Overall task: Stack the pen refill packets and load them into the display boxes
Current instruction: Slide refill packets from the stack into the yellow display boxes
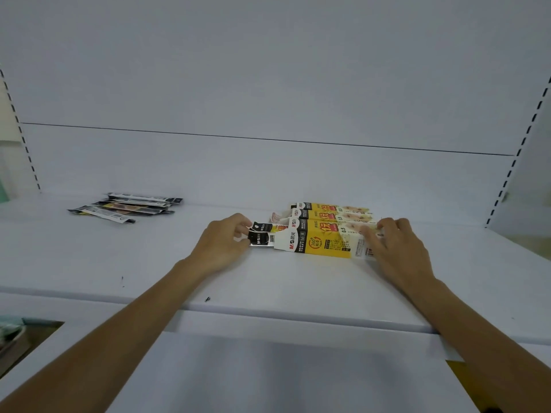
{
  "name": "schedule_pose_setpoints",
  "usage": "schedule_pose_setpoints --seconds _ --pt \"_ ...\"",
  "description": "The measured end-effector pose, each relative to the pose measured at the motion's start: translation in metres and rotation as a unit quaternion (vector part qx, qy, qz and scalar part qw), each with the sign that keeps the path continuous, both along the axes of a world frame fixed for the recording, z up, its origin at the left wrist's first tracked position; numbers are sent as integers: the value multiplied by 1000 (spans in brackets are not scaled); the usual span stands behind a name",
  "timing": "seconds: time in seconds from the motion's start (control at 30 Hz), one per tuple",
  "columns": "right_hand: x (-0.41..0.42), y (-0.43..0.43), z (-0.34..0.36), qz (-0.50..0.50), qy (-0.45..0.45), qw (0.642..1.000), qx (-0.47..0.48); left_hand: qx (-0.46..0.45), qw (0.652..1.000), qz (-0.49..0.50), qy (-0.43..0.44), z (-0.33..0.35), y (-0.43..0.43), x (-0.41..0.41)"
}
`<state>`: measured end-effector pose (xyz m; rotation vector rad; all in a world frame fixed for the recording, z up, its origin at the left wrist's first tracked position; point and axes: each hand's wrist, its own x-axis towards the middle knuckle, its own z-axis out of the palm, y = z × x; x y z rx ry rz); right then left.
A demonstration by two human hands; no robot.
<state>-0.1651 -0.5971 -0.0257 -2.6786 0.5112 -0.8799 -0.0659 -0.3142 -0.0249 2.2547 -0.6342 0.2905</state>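
Three yellow and white display boxes lie side by side on the white shelf. The nearest display box (322,242) has its open end to the left. A stack of black and white pen refill packets (262,235) sticks out of that open end. My left hand (226,242) pinches the packets' left ends. At the box's right end, my right hand (393,242) rests with its fingers on the cardboard. The two far display boxes (331,212) lie just behind. A loose pile of refill packets (125,208) is spread at the shelf's back left.
The white shelf (268,281) has a back panel close behind the boxes and slotted uprights (518,150) at both sides. A lower white ledge runs in front of it. A dark gap with greenish items (15,332) shows at the lower left.
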Motion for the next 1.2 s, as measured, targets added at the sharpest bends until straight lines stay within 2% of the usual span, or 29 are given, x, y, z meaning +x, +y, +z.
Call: schedule_pose_setpoints --seconds 0.07,0.13,0.23,0.3,0.37,0.5,0.6,0.7,0.73,0.8,0.93,1.1,1.2 --pt "1 -1 -1 8 5 1000 -3 55 997 -44 -10 4 -10 -4" --pt "1 -2 -1 12 6 1000 4 107 989 -98 25 6 -21 -9" --pt "1 -4 -1 13 4 1000 10 144 984 -94 39 3 -31 -8" --pt "0 -4 -1 21 0 1000 16 103 992 -57 33 1 -31 -6" --pt "1 -5 -2 30 -6 999 23 65 994 -53 65 2 -31 -6" --pt "3 -5 -3 42 -10 999 28 60 988 -82 119 5 -36 -9" --pt "4 -6 -3 48 -14 998 32 67 985 -63 146 6 -42 -9" --pt "5 -6 -4 48 -23 998 38 58 989 -60 123 4 -45 -8" --pt "5 -5 -4 48 -27 998 38 32 993 -56 100 2 -45 -7" --pt "3 -4 -3 46 -25 998 37 -12 992 -50 115 2 -44 -7" --pt "1 -4 -2 39 -14 999 33 58 979 -109 161 2 -38 -7" --pt "0 -3 2 -8 -30 996 -78 13 990 -90 107 8 -6 -11" --pt "3 4 15 21 -53 996 -74 40 995 -64 64 12 34 -3"
